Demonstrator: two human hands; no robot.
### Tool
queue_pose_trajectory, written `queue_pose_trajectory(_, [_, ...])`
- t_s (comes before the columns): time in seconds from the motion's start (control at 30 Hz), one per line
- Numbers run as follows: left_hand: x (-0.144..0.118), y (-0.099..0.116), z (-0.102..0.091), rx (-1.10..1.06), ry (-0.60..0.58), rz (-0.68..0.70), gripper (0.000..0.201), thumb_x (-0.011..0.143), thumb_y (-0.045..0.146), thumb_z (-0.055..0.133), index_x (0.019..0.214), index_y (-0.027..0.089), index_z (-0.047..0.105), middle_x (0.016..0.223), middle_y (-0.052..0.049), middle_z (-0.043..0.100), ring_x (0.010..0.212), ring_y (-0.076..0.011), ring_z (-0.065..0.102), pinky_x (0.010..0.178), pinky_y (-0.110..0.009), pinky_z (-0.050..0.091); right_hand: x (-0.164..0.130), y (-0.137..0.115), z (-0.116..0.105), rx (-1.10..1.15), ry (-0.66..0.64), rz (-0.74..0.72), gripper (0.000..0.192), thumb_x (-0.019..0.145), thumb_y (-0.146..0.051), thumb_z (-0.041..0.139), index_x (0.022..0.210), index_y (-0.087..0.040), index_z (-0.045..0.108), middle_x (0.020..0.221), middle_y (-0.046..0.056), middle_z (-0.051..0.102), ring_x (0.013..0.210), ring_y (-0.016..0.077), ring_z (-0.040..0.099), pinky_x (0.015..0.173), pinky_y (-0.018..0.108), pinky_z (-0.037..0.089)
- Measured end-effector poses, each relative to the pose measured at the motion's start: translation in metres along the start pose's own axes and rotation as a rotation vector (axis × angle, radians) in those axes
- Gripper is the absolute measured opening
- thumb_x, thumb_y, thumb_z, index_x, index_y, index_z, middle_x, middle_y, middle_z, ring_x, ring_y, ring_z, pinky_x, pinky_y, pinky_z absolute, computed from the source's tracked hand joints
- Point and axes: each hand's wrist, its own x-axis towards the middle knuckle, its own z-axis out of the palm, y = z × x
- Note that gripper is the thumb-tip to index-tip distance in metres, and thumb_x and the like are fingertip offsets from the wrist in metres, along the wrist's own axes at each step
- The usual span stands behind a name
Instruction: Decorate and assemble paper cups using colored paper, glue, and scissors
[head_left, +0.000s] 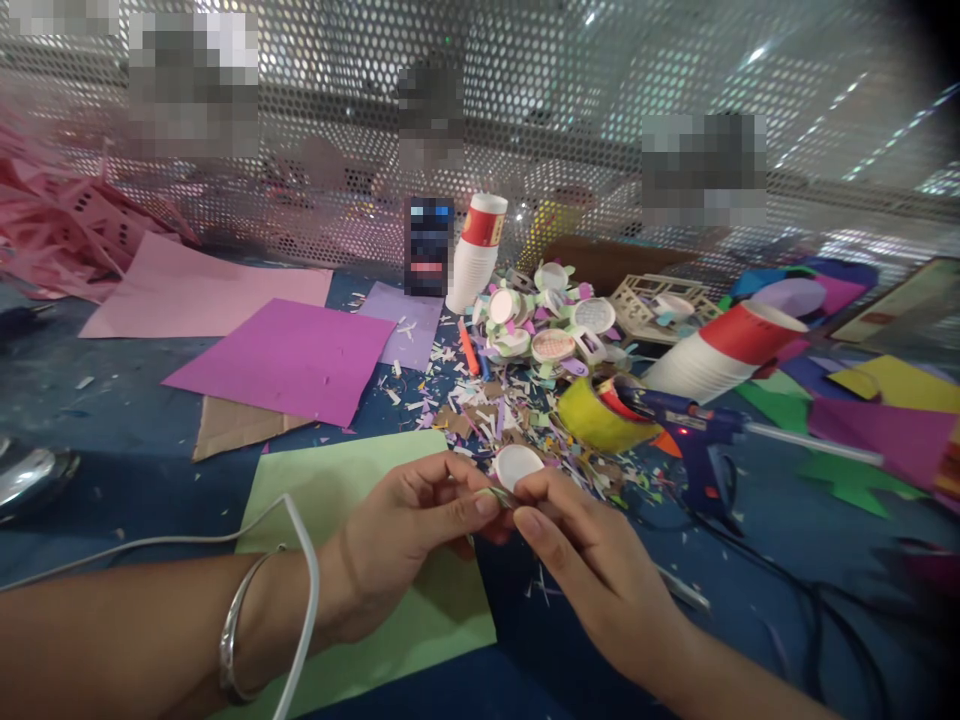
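My left hand (427, 530) and my right hand (581, 560) meet over the table, fingertips nearly touching. Between them they pinch a small light-green paper piece (496, 493), most of it covered by the fingers. Just past the fingertips is a white paper-cup bottom (519, 465); whether it touches the fingers I cannot tell. Under my left hand and forearm lies a light-green paper sheet (352, 470). A thin white cable runs across my left wrist, which wears a silver bangle (238, 625).
Paper scraps (487, 410) and a pile of cut cup pieces (551, 315) lie ahead. A blue glue gun (694, 430) rests on a yellow ring (600, 415), its black cord at right. Stacked cups (476, 255), purple paper (289, 355) and a perforated metal screen (555, 130) stand or lie beyond.
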Motion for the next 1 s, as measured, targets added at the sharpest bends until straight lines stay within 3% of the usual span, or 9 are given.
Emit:
queue_pose_trajectory(0.3, [-0.001,0.0,0.002,-0.041,0.01,-0.06,0.03,0.078,0.036,0.086,0.082,0.016,0.063,0.077,-0.002,0.076,0.073,-0.0103,0.068,0.063,-0.02,0.042,0.0,-0.005,0.001,-0.056,0.034,-0.044,0.028,0.106,-0.041,0.043,0.091,-0.023,0.058,0.077,-0.001,0.061,0.065,0.0125,0.052,0.06,0.025,0.041])
queue_pose_trajectory(0.53, [-0.001,0.003,0.003,0.065,0.031,-0.024,0.028,0.08,0.035,0.082,0.082,0.015,0.062,0.08,-0.005,0.076,0.072,-0.0119,0.065,0.063,-0.022,0.042,0.003,0.002,0.0,0.067,0.145,0.092,0.035,0.103,-0.054,0.045,0.092,-0.022,0.055,0.063,-0.006,0.035,0.053,0.0111,0.031,0.046,0.024,0.026])
queue_pose_trajectory(0.7, [0.0,0.002,0.0,0.21,-0.013,0.108,0.024,0.077,0.028,0.08,0.074,0.014,0.061,0.068,0.0,0.064,0.064,-0.0096,0.055,0.062,-0.023,0.039,0.004,-0.001,0.002,0.132,0.086,0.053,0.033,0.097,-0.054,0.055,0.091,-0.022,0.054,0.069,-0.004,0.043,0.057,0.0106,0.037,0.048,0.022,0.032])
queue_pose_trajectory(0.87, [0.001,-0.003,-0.003,0.303,-0.044,0.131,0.022,0.075,0.025,0.077,0.071,0.014,0.058,0.066,0.002,0.054,0.063,-0.0096,0.047,0.062,-0.024,0.036,0.006,-0.009,0.005,0.121,0.048,0.068,0.022,0.094,-0.042,0.063,0.087,-0.022,0.055,0.07,-0.004,0.046,0.059,0.0103,0.041,0.052,0.021,0.038])
queue_pose_trajectory(1.0, [0.001,-0.003,-0.001,0.212,-0.054,0.122,0.026,0.074,0.027,0.08,0.075,0.015,0.057,0.067,0.003,0.054,0.063,-0.0094,0.047,0.062,-0.024,0.035,0.006,-0.011,0.004,0.108,0.036,0.048,0.022,0.097,-0.038,0.06,0.082,-0.022,0.057,0.066,-0.005,0.046,0.056,0.0099,0.039,0.051,0.021,0.037])
